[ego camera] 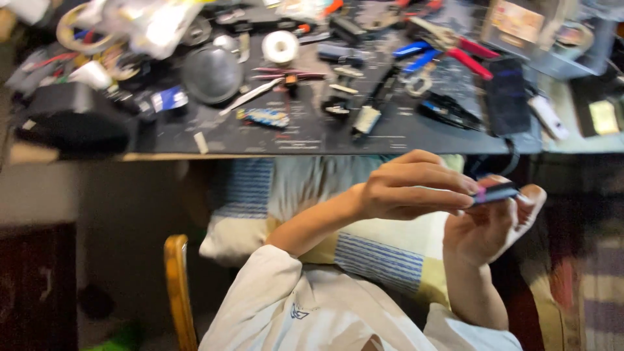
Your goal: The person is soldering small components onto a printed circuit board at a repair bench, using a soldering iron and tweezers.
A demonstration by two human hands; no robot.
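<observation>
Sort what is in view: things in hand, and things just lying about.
In hand: small flat dark device, held between left hand and right hand.

Lying about: white tape roll, round grey disc, red-handled pliers, dark phone, black work mat.

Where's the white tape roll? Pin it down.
In the head view, the white tape roll lies at the upper middle of the dark work mat, just right of the round dark lid.

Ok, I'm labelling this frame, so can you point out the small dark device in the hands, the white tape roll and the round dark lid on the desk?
small dark device [495,193], head view, on its top face.
white tape roll [280,47], head view, on its rim.
round dark lid [212,75], head view, on its centre.
</observation>
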